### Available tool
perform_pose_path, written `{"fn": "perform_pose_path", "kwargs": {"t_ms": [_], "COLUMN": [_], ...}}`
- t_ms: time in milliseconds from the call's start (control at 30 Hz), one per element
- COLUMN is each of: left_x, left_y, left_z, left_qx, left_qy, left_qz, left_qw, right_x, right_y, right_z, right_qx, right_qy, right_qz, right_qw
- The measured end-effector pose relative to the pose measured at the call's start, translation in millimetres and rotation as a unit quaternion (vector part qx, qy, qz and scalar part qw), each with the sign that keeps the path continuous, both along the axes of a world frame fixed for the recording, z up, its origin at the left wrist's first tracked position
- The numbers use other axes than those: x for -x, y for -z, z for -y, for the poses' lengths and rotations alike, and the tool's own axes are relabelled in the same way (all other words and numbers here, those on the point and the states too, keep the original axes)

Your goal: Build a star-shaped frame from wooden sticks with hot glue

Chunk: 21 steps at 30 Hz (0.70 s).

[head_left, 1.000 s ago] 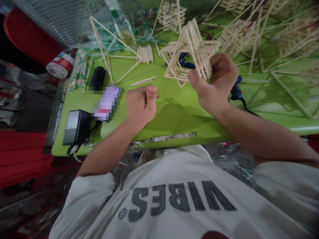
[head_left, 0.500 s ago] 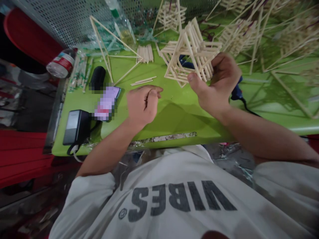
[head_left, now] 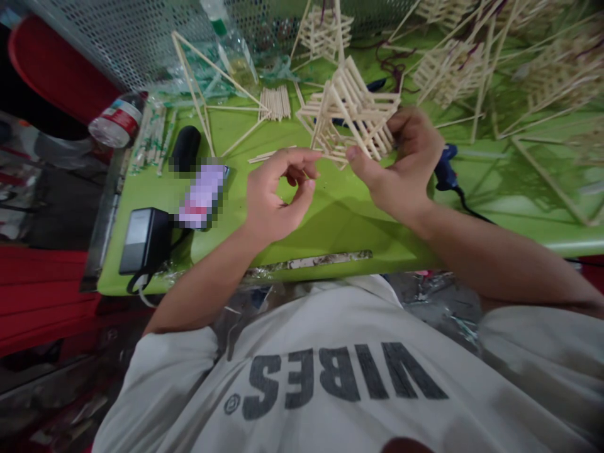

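Note:
My right hand (head_left: 401, 167) grips a star-shaped frame of glued wooden sticks (head_left: 352, 113), holding it tilted above the green table (head_left: 330, 220). My left hand (head_left: 276, 192) is raised just left of the frame, fingers curled and spread, index finger near the frame's lower corner. Nothing shows between its fingers.
A blue glue gun (head_left: 446, 173) with a black cord lies behind my right hand. Loose sticks (head_left: 274, 102), a large stick triangle (head_left: 207, 94), a phone (head_left: 202, 195), a black adapter (head_left: 141, 239) and a plastic bottle (head_left: 117, 119) sit to the left. Several finished stick frames (head_left: 448, 69) crowd the back right.
My left hand has lifted off the table, opened from a fist and moved toward the frame. My right hand has brought the frame left and slightly lower.

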State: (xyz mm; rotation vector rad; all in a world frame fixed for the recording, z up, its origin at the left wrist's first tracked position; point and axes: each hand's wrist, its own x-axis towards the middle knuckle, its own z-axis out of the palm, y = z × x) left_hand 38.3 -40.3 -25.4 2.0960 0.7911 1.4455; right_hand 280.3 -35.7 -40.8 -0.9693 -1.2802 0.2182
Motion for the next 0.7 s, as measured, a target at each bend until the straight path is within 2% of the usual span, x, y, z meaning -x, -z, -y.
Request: {"fn": "perform_pose_path", "kwargs": {"t_ms": [67, 233, 367, 567, 700], "left_x": [-2, -7, -12, -17, -17], "left_y": [0.5, -1.3, -6.8, -9.3, -5.7], "left_z": [3, 5, 8, 13, 12], "left_qx": [0.054, 0.140, 0.157, 0.171, 0.166], "left_qy": [0.022, 0.032, 0.030, -0.010, -0.007], "left_qz": [0.012, 0.053, 0.098, 0.112, 0.111], "left_qw": [0.998, 0.988, 0.982, 0.979, 0.980], "right_x": [1, 0, 3, 12, 14], "right_y": [-2.4, -2.5, 0.5, -3.2, -4.3], "right_z": [3, 8, 13, 18, 19], "right_qx": [-0.014, 0.016, 0.052, 0.009, 0.016], "right_qy": [0.000, 0.003, -0.011, 0.000, 0.021], "right_qz": [0.016, 0.074, 0.103, 0.126, 0.136], "right_qw": [1.000, 0.997, 0.993, 0.992, 0.990]}}
